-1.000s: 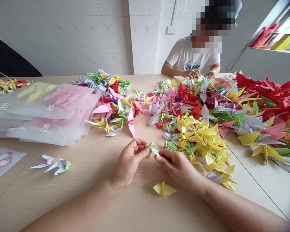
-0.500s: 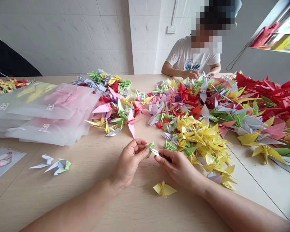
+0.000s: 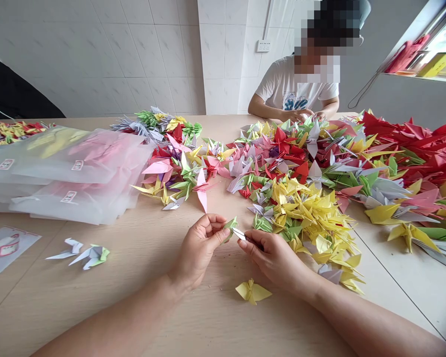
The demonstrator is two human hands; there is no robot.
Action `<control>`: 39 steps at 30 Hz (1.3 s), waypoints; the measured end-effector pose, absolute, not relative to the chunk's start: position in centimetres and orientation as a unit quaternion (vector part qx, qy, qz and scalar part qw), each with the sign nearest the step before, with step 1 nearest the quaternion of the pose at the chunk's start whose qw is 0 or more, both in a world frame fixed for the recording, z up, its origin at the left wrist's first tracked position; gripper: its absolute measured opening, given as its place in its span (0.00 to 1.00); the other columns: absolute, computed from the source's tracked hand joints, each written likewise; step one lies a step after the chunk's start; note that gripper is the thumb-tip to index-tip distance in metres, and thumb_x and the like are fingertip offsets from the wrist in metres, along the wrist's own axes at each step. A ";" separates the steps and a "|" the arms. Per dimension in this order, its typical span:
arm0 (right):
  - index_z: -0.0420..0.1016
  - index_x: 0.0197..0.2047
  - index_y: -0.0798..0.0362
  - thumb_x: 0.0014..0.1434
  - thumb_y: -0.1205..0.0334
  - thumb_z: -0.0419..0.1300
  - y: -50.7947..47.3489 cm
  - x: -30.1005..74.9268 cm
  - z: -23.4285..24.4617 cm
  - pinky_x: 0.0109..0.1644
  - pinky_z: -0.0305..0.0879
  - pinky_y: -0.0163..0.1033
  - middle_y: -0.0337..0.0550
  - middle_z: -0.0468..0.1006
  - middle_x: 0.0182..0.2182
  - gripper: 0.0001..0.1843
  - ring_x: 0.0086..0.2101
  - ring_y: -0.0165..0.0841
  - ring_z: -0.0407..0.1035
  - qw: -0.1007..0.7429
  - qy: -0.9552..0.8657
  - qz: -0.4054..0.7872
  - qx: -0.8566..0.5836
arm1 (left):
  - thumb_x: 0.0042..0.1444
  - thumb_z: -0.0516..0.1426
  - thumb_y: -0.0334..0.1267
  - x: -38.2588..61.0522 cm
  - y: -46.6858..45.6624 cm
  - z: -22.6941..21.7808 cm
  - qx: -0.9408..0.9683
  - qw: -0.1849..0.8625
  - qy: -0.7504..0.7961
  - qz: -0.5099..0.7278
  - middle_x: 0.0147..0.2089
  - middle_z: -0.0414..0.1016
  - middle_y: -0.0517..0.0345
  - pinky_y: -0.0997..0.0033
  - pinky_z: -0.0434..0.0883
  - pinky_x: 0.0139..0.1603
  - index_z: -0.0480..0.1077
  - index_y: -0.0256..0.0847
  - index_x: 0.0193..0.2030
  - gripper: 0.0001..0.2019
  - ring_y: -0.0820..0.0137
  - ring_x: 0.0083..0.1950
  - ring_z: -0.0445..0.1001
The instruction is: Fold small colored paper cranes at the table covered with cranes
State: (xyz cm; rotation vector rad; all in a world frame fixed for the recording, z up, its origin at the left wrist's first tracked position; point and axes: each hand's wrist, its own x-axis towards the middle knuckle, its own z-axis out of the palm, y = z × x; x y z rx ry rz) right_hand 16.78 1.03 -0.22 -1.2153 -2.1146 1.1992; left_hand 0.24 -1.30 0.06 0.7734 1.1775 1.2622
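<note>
My left hand (image 3: 202, 245) pinches a small green paper crane (image 3: 230, 227) between thumb and fingers, above the table. In my right hand (image 3: 269, 255) is a small pointed metal tool (image 3: 238, 233), its tip against the green paper; my fingers hide most of it, so I cannot tell its exact kind. A yellow paper crane (image 3: 252, 291) lies just below my right hand. To the left of my left arm rest two pale grey cranes, one of them (image 3: 92, 256) with green paper at its edge.
A large heap of yellow cranes (image 3: 308, 208) and other colours spreads to the right, red cranes (image 3: 412, 144) behind. Frosted plastic bags (image 3: 96, 203) lie stacked at left. Another person (image 3: 301, 89) sits across the table, hands at the heap.
My hands, the green crane and the metal tool stay almost in place. Across the table, the other person's hands have shifted slightly.
</note>
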 end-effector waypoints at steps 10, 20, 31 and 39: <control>0.52 0.24 0.52 0.63 0.54 0.48 1.2 16.9 -0.2 0.24 0.44 0.33 0.31 0.52 0.20 0.18 0.22 0.26 0.46 0.200 -0.771 0.422 -0.432 | 0.48 0.61 0.32 0.3 -1.3 -0.1 0.335 0.587 0.508 0.534 0.33 0.72 0.62 0.77 0.64 0.40 0.68 0.40 0.37 0.09 0.76 0.36 0.69; 0.57 0.24 0.53 0.63 0.51 0.48 1.1 16.8 0.1 0.22 0.44 0.32 0.32 0.56 0.18 0.19 0.20 0.25 0.51 0.189 -0.721 0.513 -0.426 | 0.49 0.61 0.32 0.1 -1.4 -0.1 0.329 0.600 0.494 0.536 0.32 0.73 0.63 0.77 0.64 0.38 0.68 0.40 0.37 0.08 0.76 0.34 0.68; 0.58 0.25 0.53 0.62 0.48 0.49 1.2 16.8 0.1 0.20 0.45 0.30 0.31 0.55 0.17 0.20 0.19 0.24 0.50 0.181 -0.672 0.579 -0.425 | 0.51 0.60 0.31 0.1 -1.4 -0.3 0.343 0.593 0.498 0.532 0.33 0.72 0.64 0.79 0.64 0.39 0.67 0.40 0.38 0.08 0.78 0.35 0.67; 0.57 0.24 0.53 0.62 0.49 0.49 1.2 16.8 -0.3 0.21 0.44 0.31 0.31 0.55 0.18 0.20 0.20 0.24 0.51 0.186 -0.692 0.550 -0.429 | 0.52 0.59 0.32 0.1 -1.4 -0.4 0.356 0.586 0.501 0.528 0.34 0.71 0.63 0.79 0.64 0.39 0.66 0.40 0.38 0.07 0.77 0.36 0.67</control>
